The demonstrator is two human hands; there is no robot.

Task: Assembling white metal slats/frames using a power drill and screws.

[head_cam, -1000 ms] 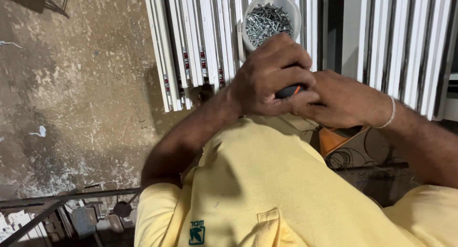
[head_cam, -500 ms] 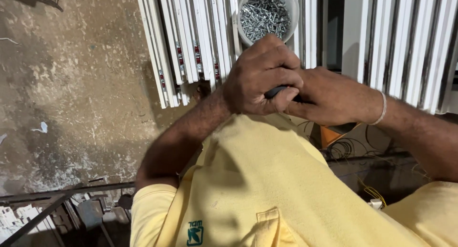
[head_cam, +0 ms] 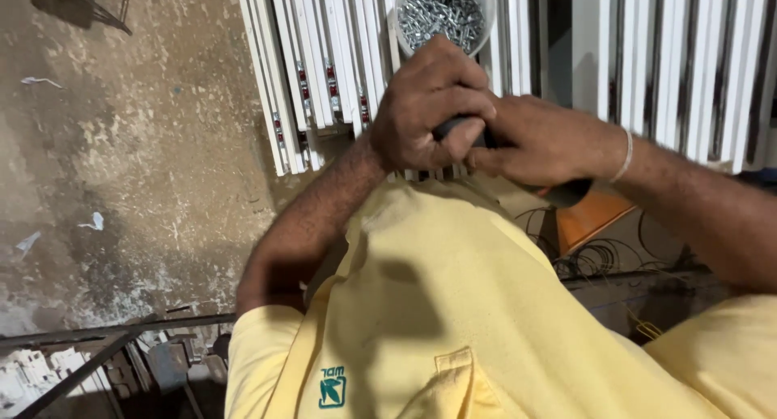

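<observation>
Both hands close around a dark tool handle (head_cam: 566, 194) held just above the near ends of the white profiles (head_cam: 324, 71): the left hand (head_cam: 425, 107) wraps its front, the right hand (head_cam: 542, 140) its grip. It looks rigid and fairly heavy, perhaps a driver, best held by the rubbery grip. A white cup of loose screws (head_cam: 441, 14) stands on the profiles just beyond the knuckles, easy to tip; wire coils (head_cam: 603, 257) lie below.

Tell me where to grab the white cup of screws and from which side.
Take the white cup by its outer wall just under the rim, coming from the right, where the rim is bare. It stands upright and open, full of loose screws, and the left hand crowds its near side.
</observation>
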